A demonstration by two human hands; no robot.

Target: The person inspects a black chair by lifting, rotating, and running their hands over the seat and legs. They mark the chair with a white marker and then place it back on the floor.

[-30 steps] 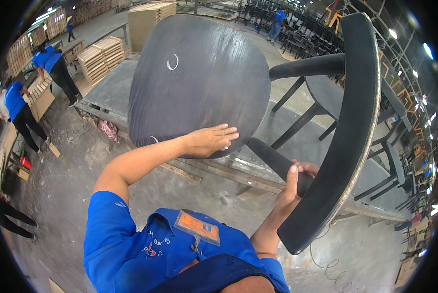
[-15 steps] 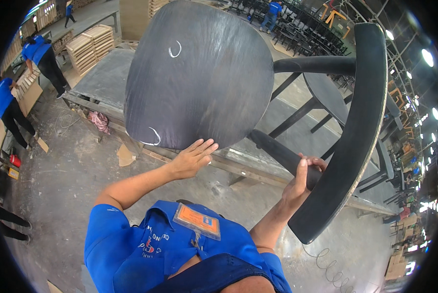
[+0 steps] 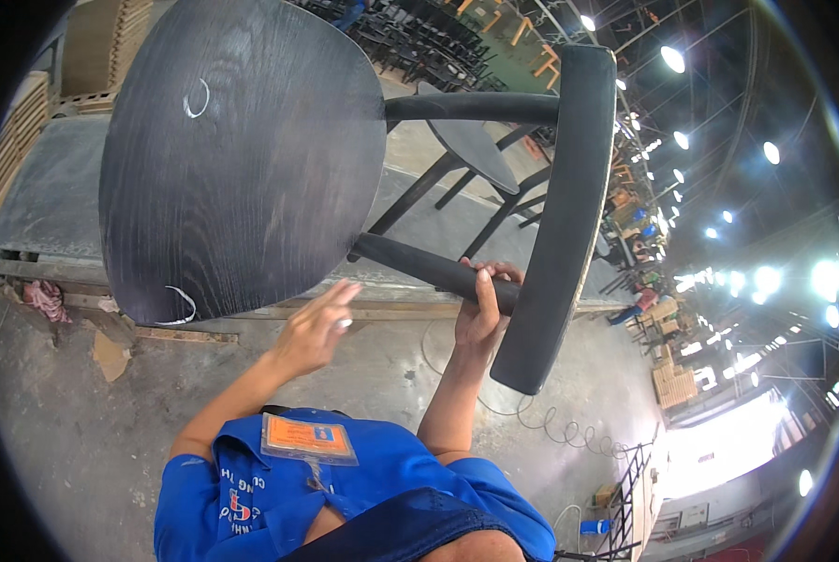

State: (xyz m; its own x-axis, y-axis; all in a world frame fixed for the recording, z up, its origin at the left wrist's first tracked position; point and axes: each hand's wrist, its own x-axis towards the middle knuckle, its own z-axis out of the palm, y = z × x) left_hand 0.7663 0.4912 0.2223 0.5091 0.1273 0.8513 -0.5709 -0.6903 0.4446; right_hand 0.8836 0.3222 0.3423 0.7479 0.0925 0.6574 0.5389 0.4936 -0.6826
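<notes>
Head view: my right hand (image 3: pixel 483 314) is clenched around the lower round rail (image 3: pixel 429 267) of a black wooden chair (image 3: pixel 242 159) held up before me, thumb pointing upward along the rail. My left hand (image 3: pixel 314 326) is open, fingers extended, just below the seat's edge and, as far as I can tell, apart from it. The curved backrest (image 3: pixel 555 225) stands immediately right of my right hand. Beyond both hands lies a grey workbench (image 3: pixel 45 206).

1 black chair (image 3: pixel 242 159), 2 hands (image 3: pixel 480 309), 1 badge (image 3: pixel 309 437)
</notes>
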